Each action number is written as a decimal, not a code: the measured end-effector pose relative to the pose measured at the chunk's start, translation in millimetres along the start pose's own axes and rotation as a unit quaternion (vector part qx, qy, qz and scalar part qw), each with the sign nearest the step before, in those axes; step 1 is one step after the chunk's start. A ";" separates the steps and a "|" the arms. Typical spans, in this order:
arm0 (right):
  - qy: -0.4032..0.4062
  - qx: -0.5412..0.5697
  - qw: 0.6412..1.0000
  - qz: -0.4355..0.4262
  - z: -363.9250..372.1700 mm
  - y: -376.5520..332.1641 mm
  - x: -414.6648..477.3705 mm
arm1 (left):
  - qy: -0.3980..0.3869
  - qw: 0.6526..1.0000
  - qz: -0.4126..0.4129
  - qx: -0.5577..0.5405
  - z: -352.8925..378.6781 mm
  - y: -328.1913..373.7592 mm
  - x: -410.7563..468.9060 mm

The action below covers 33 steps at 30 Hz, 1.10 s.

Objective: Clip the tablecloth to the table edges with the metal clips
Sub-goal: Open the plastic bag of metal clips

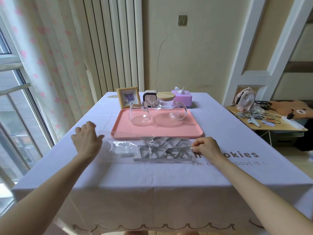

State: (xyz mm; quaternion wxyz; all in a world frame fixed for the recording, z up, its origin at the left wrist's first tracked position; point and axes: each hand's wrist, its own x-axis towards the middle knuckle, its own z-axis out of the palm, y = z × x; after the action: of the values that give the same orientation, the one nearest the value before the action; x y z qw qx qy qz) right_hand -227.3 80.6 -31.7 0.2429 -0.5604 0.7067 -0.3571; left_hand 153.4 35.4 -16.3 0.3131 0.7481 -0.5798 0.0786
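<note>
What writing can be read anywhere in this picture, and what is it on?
"okies": large print on the tablecloth, start hidden by the right hand and the bag of clips.
"I'm c" and "bout it !": smaller line beneath, middle hidden by the arm.
Picture frame: Chinese characters, too blurred to read.

Two hands (88,141) (205,146), one clip bag (152,148), one tray (157,132), two glass jugs (138,114) (167,112).

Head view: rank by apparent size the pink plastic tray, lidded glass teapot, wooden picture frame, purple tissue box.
1. pink plastic tray
2. lidded glass teapot
3. wooden picture frame and purple tissue box: alike, both partly hidden, so unranked.
</note>
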 end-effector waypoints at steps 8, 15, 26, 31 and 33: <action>-0.073 0.003 0.997 0.031 -11.9 -15.6 -1.9 | -0.326 0.871 0.368 -0.018 5.4 37.8 -37.9; -0.069 0.006 0.998 -0.010 7.6 -32.5 -13.7 | -0.351 0.866 0.353 0.043 6.4 28.1 -48.5; 0.013 0.114 0.990 0.079 -0.2 -40.4 -12.8 | -0.391 0.849 0.343 0.100 -6.0 -13.0 -30.6; 0.028 0.075 0.992 0.098 -11.2 -26.6 -14.3 | -0.377 0.851 0.347 0.114 -18.8 -30.0 -1.3; 0.036 0.079 0.991 0.102 -13.4 -24.1 -15.0 | -0.350 0.847 0.354 0.186 -25.2 -36.8 10.1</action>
State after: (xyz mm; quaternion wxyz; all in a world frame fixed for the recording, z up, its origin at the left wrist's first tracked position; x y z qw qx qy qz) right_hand -218.5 95.4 -5.4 0.2963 -0.4513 0.7380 -0.4049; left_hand 196.5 46.1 -5.4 -0.1045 0.5142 -0.8510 0.0230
